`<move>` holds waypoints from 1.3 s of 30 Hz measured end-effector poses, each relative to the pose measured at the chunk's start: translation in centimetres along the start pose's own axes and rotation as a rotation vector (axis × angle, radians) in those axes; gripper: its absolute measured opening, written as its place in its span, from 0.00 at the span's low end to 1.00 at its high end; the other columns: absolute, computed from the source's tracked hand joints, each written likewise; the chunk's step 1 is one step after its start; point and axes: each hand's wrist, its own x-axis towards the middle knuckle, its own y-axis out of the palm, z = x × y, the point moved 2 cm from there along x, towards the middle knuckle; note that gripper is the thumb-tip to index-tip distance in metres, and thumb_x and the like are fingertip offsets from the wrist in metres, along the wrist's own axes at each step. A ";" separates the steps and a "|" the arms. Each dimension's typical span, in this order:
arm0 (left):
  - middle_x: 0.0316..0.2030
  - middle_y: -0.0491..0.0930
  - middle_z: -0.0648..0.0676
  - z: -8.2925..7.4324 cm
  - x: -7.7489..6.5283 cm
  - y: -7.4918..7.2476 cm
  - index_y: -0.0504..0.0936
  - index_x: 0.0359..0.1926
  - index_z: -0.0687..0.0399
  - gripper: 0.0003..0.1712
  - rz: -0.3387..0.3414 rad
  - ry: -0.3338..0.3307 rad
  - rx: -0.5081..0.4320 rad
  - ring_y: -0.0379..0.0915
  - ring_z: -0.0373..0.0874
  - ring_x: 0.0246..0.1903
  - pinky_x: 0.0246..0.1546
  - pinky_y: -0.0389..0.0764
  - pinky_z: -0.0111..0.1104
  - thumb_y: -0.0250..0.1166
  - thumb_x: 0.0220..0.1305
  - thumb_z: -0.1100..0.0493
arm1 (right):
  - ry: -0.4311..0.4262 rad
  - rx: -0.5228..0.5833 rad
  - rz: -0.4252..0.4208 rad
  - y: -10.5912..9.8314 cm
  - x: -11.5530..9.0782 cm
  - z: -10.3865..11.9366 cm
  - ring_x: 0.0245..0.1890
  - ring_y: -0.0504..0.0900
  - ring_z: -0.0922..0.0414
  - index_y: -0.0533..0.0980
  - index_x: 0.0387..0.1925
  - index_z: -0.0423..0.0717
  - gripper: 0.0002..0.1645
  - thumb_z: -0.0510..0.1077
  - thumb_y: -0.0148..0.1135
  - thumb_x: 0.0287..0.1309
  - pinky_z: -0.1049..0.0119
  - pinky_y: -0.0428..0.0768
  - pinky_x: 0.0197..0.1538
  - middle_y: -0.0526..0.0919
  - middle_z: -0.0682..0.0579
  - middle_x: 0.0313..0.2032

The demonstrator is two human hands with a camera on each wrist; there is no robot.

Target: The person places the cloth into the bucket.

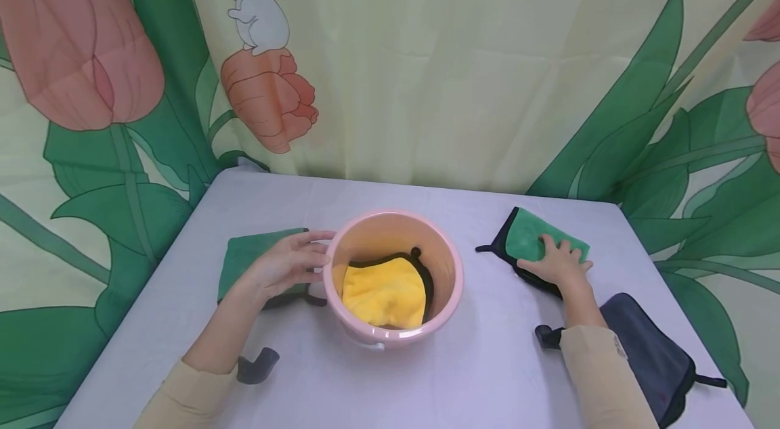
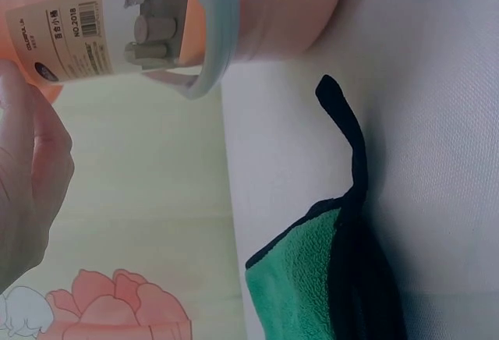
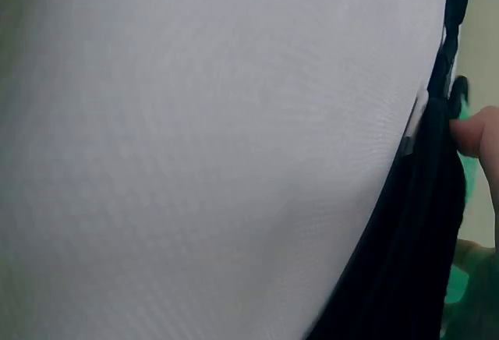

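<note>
A pink bucket [image 1: 453, 280] stands mid-table with a folded yellow cloth [image 1: 386, 290] with black edging inside it. My left hand [image 1: 291, 263] rests its fairly straight fingers against the bucket's left rim; the left wrist view shows the label and pale handle [image 2: 222, 28] of the bucket. Behind that hand lies a green cloth [image 1: 246, 256], its dark loop [image 2: 347, 122] toward the bucket. On the right, my right hand [image 1: 559, 263] lies with spread fingers on a second green cloth [image 1: 524, 236], black-edged. Its thumb [image 3: 470, 133] touches the cloth's dark edge in the right wrist view.
A dark grey cloth [image 1: 648, 354] with a black loop lies at the right, partly under my right forearm. A dark strap end [image 1: 258, 366] shows beside my left wrist. Behind the white-covered table [image 1: 426, 189] hangs a printed curtain [image 1: 426, 63].
</note>
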 end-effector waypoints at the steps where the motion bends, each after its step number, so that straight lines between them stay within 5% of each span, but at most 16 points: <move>1: 0.50 0.74 0.61 0.0 0.0 0.0 0.61 0.63 0.61 0.34 -0.002 -0.002 0.001 0.74 0.50 0.45 0.46 0.75 0.44 0.62 0.55 0.64 | 0.001 0.006 -0.004 0.0 0.0 0.0 0.56 0.43 0.22 0.48 0.64 0.36 0.59 0.70 0.57 0.44 0.24 0.39 0.50 0.46 0.20 0.57; 22: 0.50 0.74 0.61 -0.1 0.2 -0.1 0.59 0.63 0.62 0.35 0.008 -0.004 -0.004 0.74 0.50 0.45 0.46 0.75 0.44 0.62 0.55 0.64 | -0.042 -0.060 -0.026 0.0 0.8 1.0 0.54 0.52 0.21 0.55 0.60 0.34 0.38 0.50 0.57 0.56 0.25 0.43 0.51 0.55 0.21 0.54; 39: 0.51 0.73 0.61 0.0 0.2 -0.1 0.60 0.63 0.61 0.35 0.004 -0.012 0.002 0.74 0.50 0.45 0.46 0.75 0.44 0.62 0.55 0.64 | -0.105 -0.154 -0.179 2.0 0.8 1.4 0.45 0.60 0.22 0.58 0.52 0.30 0.24 0.38 0.51 0.56 0.27 0.50 0.45 0.62 0.19 0.42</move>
